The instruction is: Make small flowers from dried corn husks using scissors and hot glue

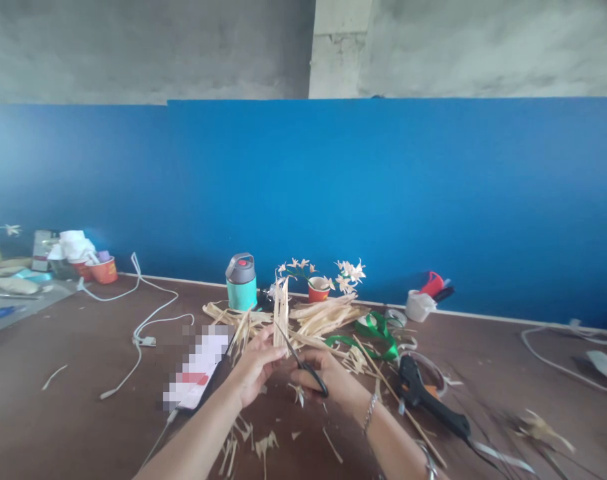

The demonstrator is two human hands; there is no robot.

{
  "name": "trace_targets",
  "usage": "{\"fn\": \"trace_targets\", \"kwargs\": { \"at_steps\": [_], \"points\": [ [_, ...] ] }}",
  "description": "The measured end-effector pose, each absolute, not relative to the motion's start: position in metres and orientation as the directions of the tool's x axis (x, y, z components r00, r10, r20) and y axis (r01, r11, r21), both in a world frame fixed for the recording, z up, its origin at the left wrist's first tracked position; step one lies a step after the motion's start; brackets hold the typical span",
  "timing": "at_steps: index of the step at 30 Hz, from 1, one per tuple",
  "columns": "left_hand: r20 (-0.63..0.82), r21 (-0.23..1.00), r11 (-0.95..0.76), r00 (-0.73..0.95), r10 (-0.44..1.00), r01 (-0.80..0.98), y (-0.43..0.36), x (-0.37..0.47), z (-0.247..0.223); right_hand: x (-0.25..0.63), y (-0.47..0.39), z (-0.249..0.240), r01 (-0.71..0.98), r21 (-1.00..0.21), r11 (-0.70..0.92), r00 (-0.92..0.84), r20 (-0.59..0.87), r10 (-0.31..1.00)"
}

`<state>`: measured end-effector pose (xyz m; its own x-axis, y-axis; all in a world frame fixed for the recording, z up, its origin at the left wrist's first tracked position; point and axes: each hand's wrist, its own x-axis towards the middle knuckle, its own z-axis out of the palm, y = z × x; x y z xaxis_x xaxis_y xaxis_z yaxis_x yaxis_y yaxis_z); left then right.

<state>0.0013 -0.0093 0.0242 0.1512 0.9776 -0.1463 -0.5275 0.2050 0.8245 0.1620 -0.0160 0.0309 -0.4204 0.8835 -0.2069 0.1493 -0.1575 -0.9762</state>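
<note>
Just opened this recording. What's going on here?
A person's left hand holds a pale dried husk strip upright, while the right hand holds black-handled scissors, the blades angled across the strip's lower part. Whether they are cutting right now can't be told. Loose husk scraps lie on the table nearer the person. Small white flowers show around a red paper cup beyond the hands, and a glue gun lies to the right.

- The bare left forearm [198, 423] is slanting up and inward from the lower left.
- The left hand [256, 363] is pinching, its thumb [275, 353] pointing inward.
- The bare right forearm [396, 440] is slanting inward from the lower right.
- The right hand [326, 377] is gripping with curled fingers.
- Both hands are sitting close together.
</note>
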Motion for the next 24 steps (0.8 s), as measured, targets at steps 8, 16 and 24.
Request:
{"fn": "trace_targets", "kwargs": {
  "at_steps": [8, 16, 24],
  "points": [
    [-0.122, 0.822, 0.209, 0.195, 0.973, -0.529, -0.009, 0.001, 0.024, 0.161, -0.016, 0.03, 0.126, -0.986, -0.113, -0.412, -0.156, 0.898],
    [-0.116, 0.843, 0.211, 0.215, 0.97, -0.496, -0.01, 0.001, 0.023, 0.164, -0.014, 0.026, 0.123, -0.981, -0.149, -0.4, -0.186, 0.897],
    [-0.142, 0.852, 0.199, 0.152, 0.978, -0.484, -0.009, -0.001, 0.023, 0.18, -0.012, 0.036, 0.239, -0.96, -0.144, -0.471, -0.244, 0.848]
  ]
}}
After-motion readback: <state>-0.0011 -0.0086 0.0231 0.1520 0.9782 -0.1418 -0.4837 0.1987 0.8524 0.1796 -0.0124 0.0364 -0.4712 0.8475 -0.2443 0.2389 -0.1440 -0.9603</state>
